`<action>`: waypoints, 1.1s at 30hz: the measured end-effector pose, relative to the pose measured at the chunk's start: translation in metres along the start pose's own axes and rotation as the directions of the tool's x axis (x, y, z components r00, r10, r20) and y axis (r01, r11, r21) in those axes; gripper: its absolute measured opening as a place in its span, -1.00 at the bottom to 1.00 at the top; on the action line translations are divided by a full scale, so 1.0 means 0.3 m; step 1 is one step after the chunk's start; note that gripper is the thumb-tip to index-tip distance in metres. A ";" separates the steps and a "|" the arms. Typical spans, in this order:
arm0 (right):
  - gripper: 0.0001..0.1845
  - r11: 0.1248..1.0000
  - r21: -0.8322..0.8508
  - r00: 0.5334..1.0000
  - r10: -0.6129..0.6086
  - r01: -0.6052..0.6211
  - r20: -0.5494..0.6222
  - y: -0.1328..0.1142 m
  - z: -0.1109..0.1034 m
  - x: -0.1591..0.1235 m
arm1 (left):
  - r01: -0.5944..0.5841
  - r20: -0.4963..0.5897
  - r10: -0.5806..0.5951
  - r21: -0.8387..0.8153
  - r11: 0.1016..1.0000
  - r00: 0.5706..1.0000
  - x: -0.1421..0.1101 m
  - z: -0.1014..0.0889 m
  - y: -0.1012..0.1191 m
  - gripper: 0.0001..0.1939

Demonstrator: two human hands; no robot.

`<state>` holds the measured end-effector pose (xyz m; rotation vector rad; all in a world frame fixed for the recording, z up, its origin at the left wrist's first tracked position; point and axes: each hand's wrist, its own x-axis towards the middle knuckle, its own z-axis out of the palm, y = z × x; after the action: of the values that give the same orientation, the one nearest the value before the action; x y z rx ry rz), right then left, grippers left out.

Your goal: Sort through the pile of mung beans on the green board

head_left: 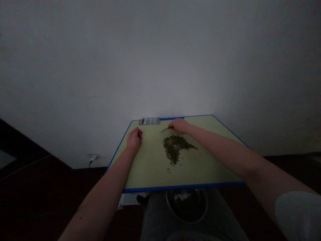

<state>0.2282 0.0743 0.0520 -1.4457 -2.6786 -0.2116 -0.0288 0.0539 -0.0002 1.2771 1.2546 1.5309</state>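
Observation:
A loose heap of small dark green-brown grains is spread over the pale yellow-green tabletop; whether they are beans, seeds or peppercorns I cannot tell. Just beyond the heap, my right hand is closed, pinching a thin, slightly curved stick that points left. My left hand rests on the left side of the table with its fingers curled in. What those fingers hold, if anything, is hidden. A few stray grains lie nearer the front edge.
At the table's back edge lies a phone-like item, partly blurred out. A shiny metal bowl with dark contents sits on my lap below the blue front edge. A wall stands behind the table, with a plug at left.

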 end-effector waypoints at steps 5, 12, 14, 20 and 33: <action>-0.70 0.999 0.021 0.999 -0.044 0.043 0.032 0.001 0.006 -0.032 | 0.000 0.010 0.001 -0.086 0.996 1.000 0.005 0.003 -0.006 -0.64; -0.67 0.998 -0.005 0.998 0.069 -0.069 -0.013 0.113 -0.026 -0.040 | -0.013 0.007 0.014 -0.080 0.997 1.000 0.006 0.004 -0.007 -0.63; -0.66 0.991 -0.025 0.991 0.133 -0.133 -0.030 0.157 -0.025 -0.039 | -0.010 0.018 0.012 -0.092 0.996 1.000 0.005 0.004 -0.007 -0.63; -0.70 0.979 -0.058 0.980 0.197 -0.197 0.002 0.174 0.011 -0.065 | -0.006 0.014 0.008 -0.080 0.997 1.000 0.003 0.003 -0.002 -0.64; -0.68 0.993 -0.006 0.993 0.114 -0.114 -0.017 0.042 -0.040 -0.227 | -0.009 0.012 0.010 -0.066 0.998 1.000 0.002 0.006 0.002 -0.65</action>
<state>0.2762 0.0229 0.0548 -1.5855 -2.5749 -0.2235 -0.0271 0.0547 0.0005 1.2502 1.1820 1.5558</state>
